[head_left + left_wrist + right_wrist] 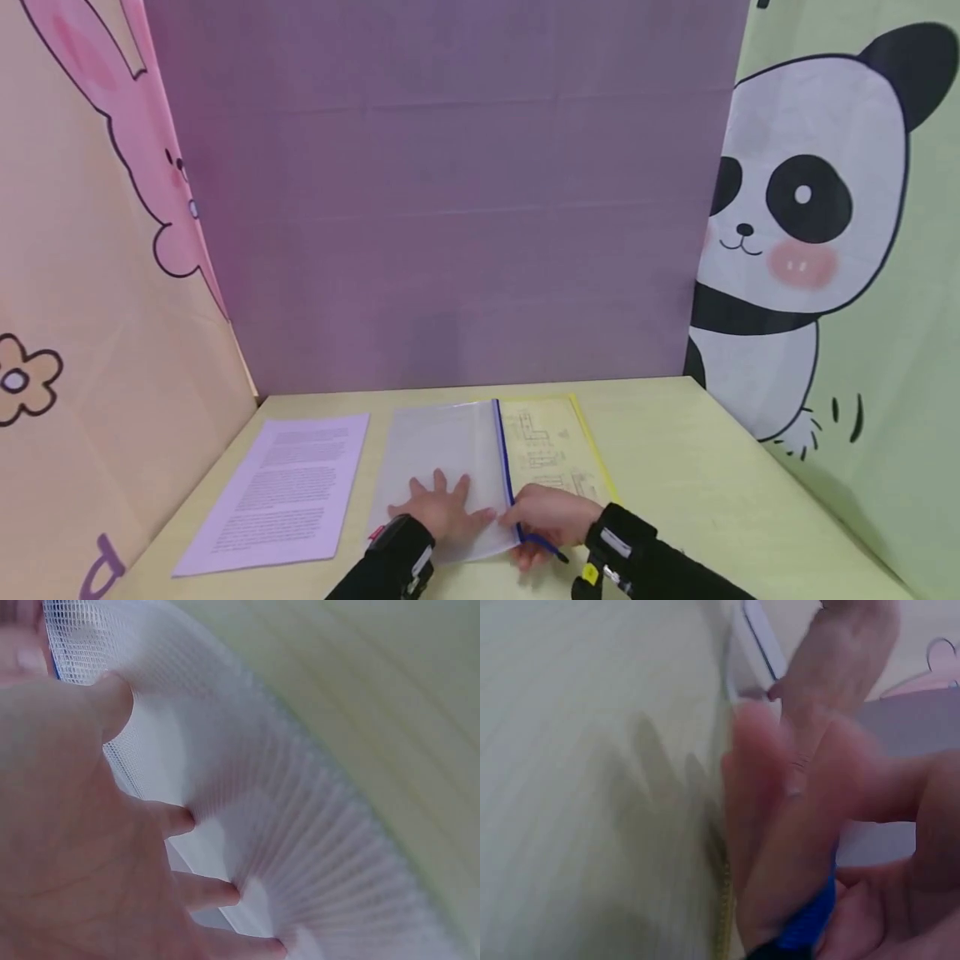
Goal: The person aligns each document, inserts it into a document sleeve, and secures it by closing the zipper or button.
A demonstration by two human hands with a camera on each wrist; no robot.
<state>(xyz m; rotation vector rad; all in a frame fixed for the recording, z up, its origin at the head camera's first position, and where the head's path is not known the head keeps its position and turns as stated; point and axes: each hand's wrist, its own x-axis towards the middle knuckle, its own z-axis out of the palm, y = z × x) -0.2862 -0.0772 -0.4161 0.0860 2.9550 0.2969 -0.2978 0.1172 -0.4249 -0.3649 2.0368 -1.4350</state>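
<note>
Pale yellow table (697,467) sat in a corner with a purple wall (450,208) behind it, a pink bunny picture (127,125) on one side and a panda picture (802,208) on the other. On the table, close to the person, lay a see-through mesh pouch (442,454) with a blue zipper strip (504,454) along its right edge. I could not tell what was inside it. The left hand (438,508) lay flat on the pouch with its fingers spread wide, pressing it down. The right hand (551,517) was curled and pinched the blue zipper end near the pouch's bottom corner. Just beside the pouch, under its right edge, was a yellow folder (555,442) with a drawing sheet inside. A printed paper (281,492) lay to the left, a little apart.
</note>
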